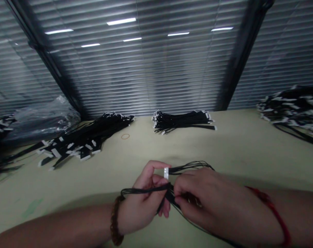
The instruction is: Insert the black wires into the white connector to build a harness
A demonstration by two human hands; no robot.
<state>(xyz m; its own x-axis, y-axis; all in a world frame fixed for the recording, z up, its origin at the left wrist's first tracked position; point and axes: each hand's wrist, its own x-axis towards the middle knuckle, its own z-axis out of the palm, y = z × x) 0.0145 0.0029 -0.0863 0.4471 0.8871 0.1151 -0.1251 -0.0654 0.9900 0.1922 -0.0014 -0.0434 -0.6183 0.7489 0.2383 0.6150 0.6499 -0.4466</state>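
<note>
Between the fingers of my left hand [146, 196] is a white connector [166, 173] on the end of a black wire harness [189, 166]. Some of its black wires lie back across my left thumb toward the wrist. My right hand [205, 196] is closed close beside it, with its thumb and forefinger pinched on the harness's black wires. Other strands run down below the right hand toward the bottom edge. The right fingertips partly hide where the wires meet.
Behind the hands lies a bundle of black harnesses [182, 119] with white ends. Another pile [94, 134] spreads to the left, near a clear plastic bag [43, 117]. A larger heap [295, 106] is at the right. A rubber band [125, 136] lies on the pale table [115, 162]. Window blinds rise behind.
</note>
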